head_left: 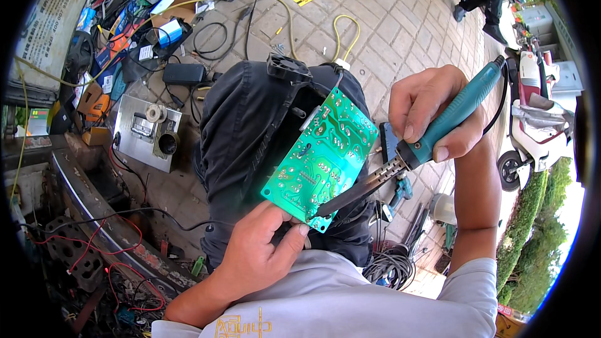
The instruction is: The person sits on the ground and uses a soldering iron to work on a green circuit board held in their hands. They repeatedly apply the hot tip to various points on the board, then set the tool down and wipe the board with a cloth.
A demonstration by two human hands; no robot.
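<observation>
A green circuit board [325, 163] is tilted over my lap with its soldered side up. My left hand [266, 244] grips its near edge between thumb and fingers. In my right hand [438, 112] is a soldering iron [460, 109] with a teal handle, its fingers closed round the grip. The iron's dark tip reaches down to the board's near corner, close to my left thumb; whether it touches a joint I cannot make out. A small black fan [289, 67] rests on my knee beyond the board, and wires run from the board's far corner to a white connector [342, 64].
At the left stands a metal plate [147, 131] with a solder spool and a round cup. A black power adapter [184, 74] lies near it. Boxes and cables [156, 25] heap at the far left. A teal power drill [400, 191], coiled cables [389, 269] and a parked scooter [535, 125] are at the right.
</observation>
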